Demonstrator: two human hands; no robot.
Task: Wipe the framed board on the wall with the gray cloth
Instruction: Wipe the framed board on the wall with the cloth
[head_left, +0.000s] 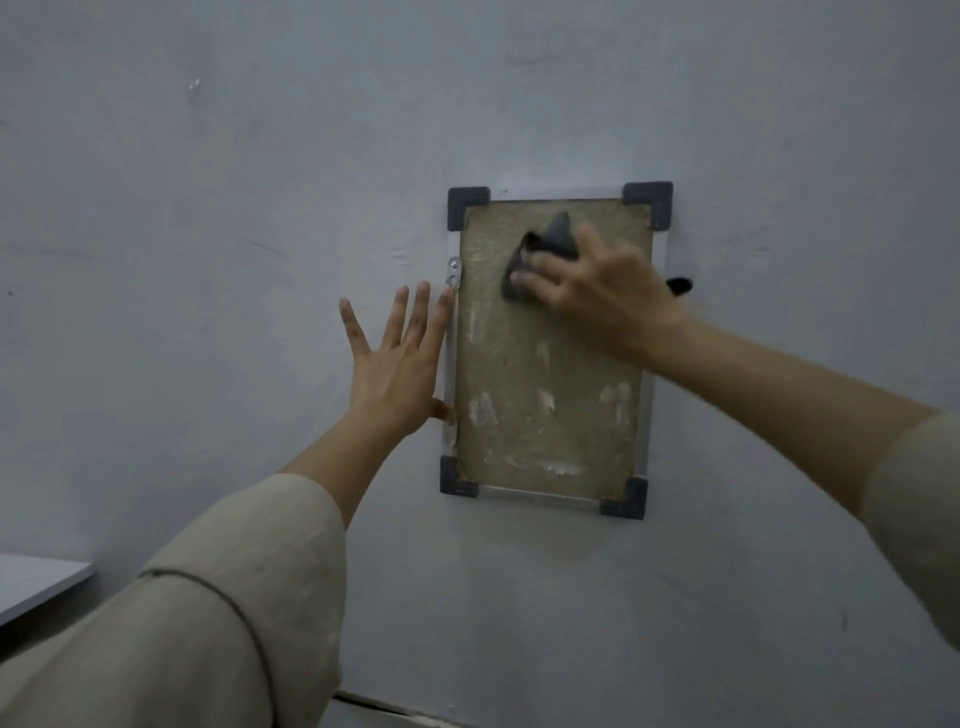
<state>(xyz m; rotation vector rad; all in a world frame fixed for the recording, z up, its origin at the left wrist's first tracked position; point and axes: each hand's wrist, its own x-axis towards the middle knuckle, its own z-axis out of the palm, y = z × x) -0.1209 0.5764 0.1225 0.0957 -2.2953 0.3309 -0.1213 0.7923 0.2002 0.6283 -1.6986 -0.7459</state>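
The framed board (545, 395) hangs upright on the wall, with a tan, white-smeared surface, a silver rim and dark grey corner caps. My right hand (597, 291) presses the gray cloth (550, 244) flat against the board's upper part, fingers straight and spread over it; the hand is motion-blurred. A bunched tip of the cloth sticks up above my fingers. My left hand (400, 358) lies flat on the wall with fingers spread, its index finger and thumb touching the board's left rim.
The pale grey wall (234, 208) fills the view. A small black object (679, 284) pokes out at the board's right edge behind my right hand. A white shelf corner (36, 582) juts in at the lower left. A floor edge shows at the bottom.
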